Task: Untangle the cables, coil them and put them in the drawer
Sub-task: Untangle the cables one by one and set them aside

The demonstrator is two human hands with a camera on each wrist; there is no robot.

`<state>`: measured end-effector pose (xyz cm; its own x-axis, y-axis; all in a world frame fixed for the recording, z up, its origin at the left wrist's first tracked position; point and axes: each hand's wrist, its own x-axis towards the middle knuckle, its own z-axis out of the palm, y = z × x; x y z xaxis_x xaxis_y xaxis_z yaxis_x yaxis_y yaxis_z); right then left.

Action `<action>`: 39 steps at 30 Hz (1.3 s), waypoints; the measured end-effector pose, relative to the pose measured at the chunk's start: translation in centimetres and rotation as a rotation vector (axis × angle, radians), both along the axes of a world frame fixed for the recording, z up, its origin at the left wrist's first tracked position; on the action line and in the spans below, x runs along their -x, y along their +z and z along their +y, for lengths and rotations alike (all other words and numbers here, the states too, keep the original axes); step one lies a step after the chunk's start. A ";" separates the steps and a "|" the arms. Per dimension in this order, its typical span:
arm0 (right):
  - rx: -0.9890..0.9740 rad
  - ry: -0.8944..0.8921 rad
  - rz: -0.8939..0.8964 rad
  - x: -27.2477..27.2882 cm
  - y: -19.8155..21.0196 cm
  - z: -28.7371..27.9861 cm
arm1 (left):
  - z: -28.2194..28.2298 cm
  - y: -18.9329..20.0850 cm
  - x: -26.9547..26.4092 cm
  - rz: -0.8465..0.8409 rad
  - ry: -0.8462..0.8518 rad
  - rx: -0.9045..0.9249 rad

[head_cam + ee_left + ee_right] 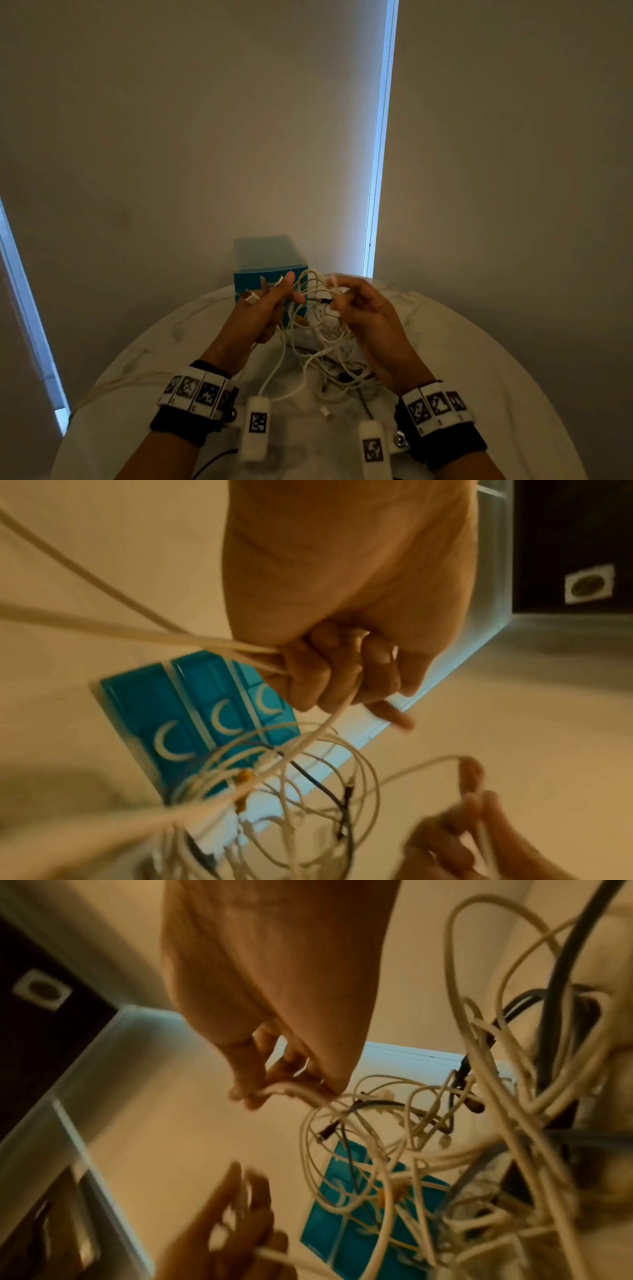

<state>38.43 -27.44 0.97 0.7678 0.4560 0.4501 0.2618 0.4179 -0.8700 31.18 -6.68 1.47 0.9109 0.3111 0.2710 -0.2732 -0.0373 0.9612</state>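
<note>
A tangle of white cables (pixel 322 346) with a thin black cable (pixel 319 300) through it hangs between both hands above the table, its lower part lying on the top. My left hand (pixel 291 291) grips a few white strands, fingers curled round them (pixel 329 674). My right hand (pixel 334 298) pinches one white cable (pixel 287 1091) at the top of the tangle (pixel 445 1123). Just behind the hands stands the blue drawer unit (pixel 270 263); its three drawers with crescent handles (pixel 192 715) are closed.
The round white marble table (pixel 479 359) carries everything; loose cable ends and a white plug (pixel 325 411) lie near me. One cable trails off the left edge (pixel 113 383). A wall and a bright window strip (pixel 380 137) rise behind the table.
</note>
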 end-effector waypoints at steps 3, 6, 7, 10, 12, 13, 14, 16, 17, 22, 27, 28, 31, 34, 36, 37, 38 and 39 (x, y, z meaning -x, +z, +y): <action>0.314 0.104 -0.234 1.2 -0.5 0.6 | -0.1 0.1 0.1 0.069 -0.057 -0.025; 0.638 0.085 -0.418 1.3 -0.9 0.5 | 0.6 0.0 0.5 0.039 -0.054 -0.105; 0.649 0.014 -0.450 1.2 -0.9 0.4 | 0.8 0.1 0.6 0.029 -0.046 -0.115; 0.430 -0.197 -0.420 1.0 -0.9 0.4 | 1.3 0.4 0.5 0.018 0.020 -0.120; 0.441 -0.180 -0.358 0.8 -1.0 1.0 | 1.5 0.6 0.6 0.005 0.044 -0.126; 0.506 -0.132 -0.336 0.9 -1.2 1.4 | 1.5 0.6 0.6 -0.001 0.065 -0.139; 0.573 -0.079 -0.322 0.9 -1.6 1.8 | 1.6 0.7 0.6 -0.007 0.109 -0.153; 0.676 -0.028 -0.336 1.0 -2.3 2.3 | 2.0 0.8 0.5 -0.041 0.231 -0.113; 0.708 -0.030 -0.363 1.0 -2.4 2.4 | 2.1 0.9 0.5 -0.085 0.278 -0.064; 0.790 -0.009 -0.364 1.1 -1.7 2.6 | 0.5 1.6 1.3 -0.252 0.281 0.058; 0.380 -0.060 0.190 0.8 -1.0 2.2 | -2.5 2.1 2.0 -0.123 -0.056 -0.352; 0.352 -0.067 0.298 0.4 -1.0 2.1 | -2.9 2.2 2.1 -0.093 -0.160 -0.433; 0.325 -0.024 0.364 0.3 -0.7 1.6 | -3.5 1.7 1.8 -0.011 -0.386 -0.623; 0.097 -0.073 0.267 0.2 -0.1 0.9 | -3.6 0.8 1.4 0.023 -0.399 -0.778; -0.012 -0.085 0.166 -0.6 0.1 0.3 | -3.8 0.7 1.1 -0.051 -0.321 -0.734; -0.010 -0.112 0.118 -0.9 0.2 0.1 | -3.9 0.7 1.0 -0.093 -0.259 -0.663; 0.010 -0.147 0.090 -1.1 0.2 0.0 | -4.0 0.9 0.9 -0.127 -0.183 -0.575; 0.047 -0.180 0.080 -1.3 -0.1 -0.1 | -3.9 1.1 0.6 -0.156 -0.108 -0.484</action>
<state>39.69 -27.57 0.90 0.8711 0.3274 0.3661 0.2579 0.3293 -0.9083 30.53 -10.60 2.56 0.8683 0.0227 0.4955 -0.4388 -0.4307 0.7886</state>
